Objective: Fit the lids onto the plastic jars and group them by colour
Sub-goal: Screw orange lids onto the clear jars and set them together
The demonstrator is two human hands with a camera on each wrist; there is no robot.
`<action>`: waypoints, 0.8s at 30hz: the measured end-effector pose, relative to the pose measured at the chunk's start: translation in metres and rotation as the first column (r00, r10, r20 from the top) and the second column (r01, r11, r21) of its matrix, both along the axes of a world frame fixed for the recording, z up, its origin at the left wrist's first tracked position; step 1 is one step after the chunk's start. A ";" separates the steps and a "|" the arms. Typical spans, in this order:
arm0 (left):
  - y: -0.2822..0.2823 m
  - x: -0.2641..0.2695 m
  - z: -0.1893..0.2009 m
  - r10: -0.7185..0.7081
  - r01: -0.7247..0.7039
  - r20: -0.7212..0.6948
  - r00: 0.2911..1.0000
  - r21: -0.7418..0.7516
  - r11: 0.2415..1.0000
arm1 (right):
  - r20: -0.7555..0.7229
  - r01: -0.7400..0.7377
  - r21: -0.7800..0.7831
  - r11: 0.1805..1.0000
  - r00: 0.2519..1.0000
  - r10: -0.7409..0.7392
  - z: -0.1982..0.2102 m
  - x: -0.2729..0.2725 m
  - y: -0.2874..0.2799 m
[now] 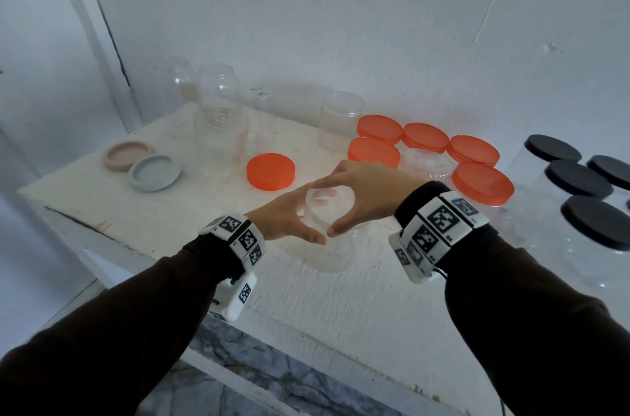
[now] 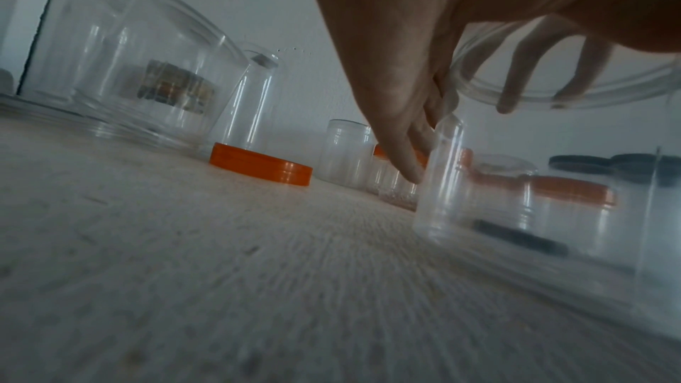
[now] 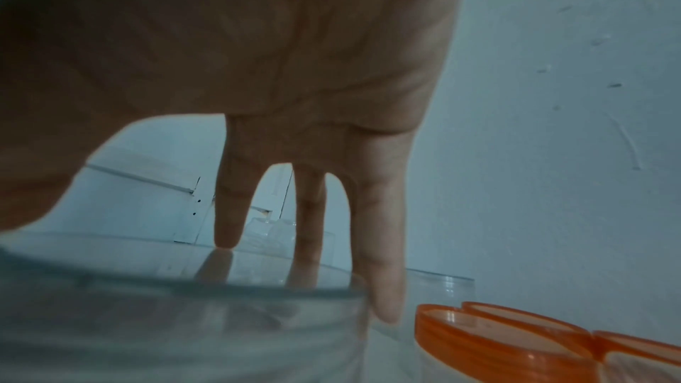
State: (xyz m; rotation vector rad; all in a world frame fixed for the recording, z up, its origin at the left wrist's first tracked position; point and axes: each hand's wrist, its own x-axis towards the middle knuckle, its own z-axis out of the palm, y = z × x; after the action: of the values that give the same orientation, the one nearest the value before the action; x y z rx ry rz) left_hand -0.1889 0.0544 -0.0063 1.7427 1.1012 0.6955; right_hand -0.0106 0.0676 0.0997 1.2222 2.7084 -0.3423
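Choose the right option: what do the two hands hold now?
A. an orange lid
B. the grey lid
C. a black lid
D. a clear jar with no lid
D: the left hand and right hand curl round the rim of an open clear jar; the loose orange lid lies apart behind them.

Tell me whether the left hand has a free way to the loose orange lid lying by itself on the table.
Probably yes. The loose orange lid lies just beyond the left hand with bare table between, but that hand grips the open clear jar and must let go first.
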 end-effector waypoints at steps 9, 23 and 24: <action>-0.005 0.004 0.004 -0.008 0.009 0.031 0.999 -0.030 1.000 | -0.106 -0.053 -0.019 0.998 0.993 0.050 -0.017 0.022 0.001; 0.017 -0.067 0.032 0.663 -0.506 0.030 0.748 0.673 0.540 | -0.357 0.071 0.292 0.954 0.933 0.040 -0.053 0.001 0.029; 0.021 -0.075 0.033 0.688 -0.486 0.004 0.726 0.711 0.509 | -0.363 0.089 0.298 0.950 0.931 0.026 -0.055 -0.002 0.034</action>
State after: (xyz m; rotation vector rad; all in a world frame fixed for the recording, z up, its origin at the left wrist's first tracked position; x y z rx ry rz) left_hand -0.2636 0.0755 0.0269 2.0985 1.8758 1.4680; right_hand -0.0129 0.1014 0.0448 1.4052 3.1601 -0.1600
